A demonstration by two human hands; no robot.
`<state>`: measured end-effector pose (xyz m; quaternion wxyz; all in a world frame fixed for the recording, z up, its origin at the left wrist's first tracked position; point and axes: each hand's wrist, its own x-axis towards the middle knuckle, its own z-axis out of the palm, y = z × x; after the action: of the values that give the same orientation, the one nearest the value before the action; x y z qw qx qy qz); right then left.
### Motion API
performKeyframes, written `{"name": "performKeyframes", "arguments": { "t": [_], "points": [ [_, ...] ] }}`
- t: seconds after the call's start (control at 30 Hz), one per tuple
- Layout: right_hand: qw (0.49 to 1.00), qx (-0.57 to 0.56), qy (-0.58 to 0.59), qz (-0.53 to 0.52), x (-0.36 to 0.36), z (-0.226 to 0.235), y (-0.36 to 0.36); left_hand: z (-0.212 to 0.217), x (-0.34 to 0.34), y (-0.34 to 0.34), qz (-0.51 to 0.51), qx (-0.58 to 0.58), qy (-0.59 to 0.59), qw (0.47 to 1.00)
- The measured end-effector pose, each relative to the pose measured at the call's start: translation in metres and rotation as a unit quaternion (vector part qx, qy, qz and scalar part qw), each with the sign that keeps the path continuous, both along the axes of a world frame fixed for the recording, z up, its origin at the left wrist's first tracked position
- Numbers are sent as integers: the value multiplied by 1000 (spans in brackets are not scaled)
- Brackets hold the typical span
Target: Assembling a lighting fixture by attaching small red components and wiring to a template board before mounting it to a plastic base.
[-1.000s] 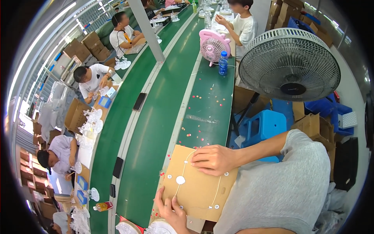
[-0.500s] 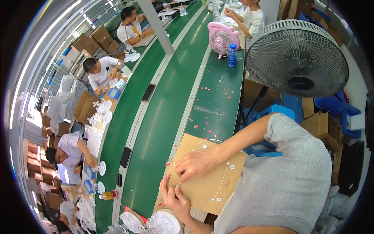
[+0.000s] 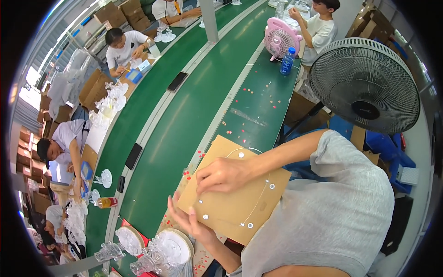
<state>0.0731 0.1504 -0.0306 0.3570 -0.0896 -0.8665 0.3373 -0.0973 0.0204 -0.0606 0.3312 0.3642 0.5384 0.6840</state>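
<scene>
The cardboard sheet under my hands is plain tan, marked with a thin white ring and small white discs. The worktop is deep green, speckled with tiny red and orange dots. At its far edge stand a pink fan and a blue bottle. My sleeve is grey.

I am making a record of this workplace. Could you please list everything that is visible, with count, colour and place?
cardboard sheet: one, brown, with a white circle outline and small white discs, under both hands
conveyor belt: one, green, running up the middle
floor fan: one, black, upper right
small fan: one, pink, far end of the bench
bottle: one, blue, beside the pink fan
clear plastic parts: several, lower edge
co-workers: several, along both sides
right hand: pressing on the sheet
left hand: holding the sheet's lower edge
</scene>
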Motion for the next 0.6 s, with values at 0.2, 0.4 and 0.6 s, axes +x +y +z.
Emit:
{"name": "performKeyframes", "arguments": {
  "t": [0.2,0.4,0.6],
  "points": [
    [999,-2,31,12,-6,-9,3,11,15,-4,-77,-26,-194,978],
    [993,63,-75,58,3,14,2,9,16,-3,-51,-17,-192,980],
    [968,111,-220,50,7,27,0,9,17,-4,-51,-13,-186,981]
  ]
}}
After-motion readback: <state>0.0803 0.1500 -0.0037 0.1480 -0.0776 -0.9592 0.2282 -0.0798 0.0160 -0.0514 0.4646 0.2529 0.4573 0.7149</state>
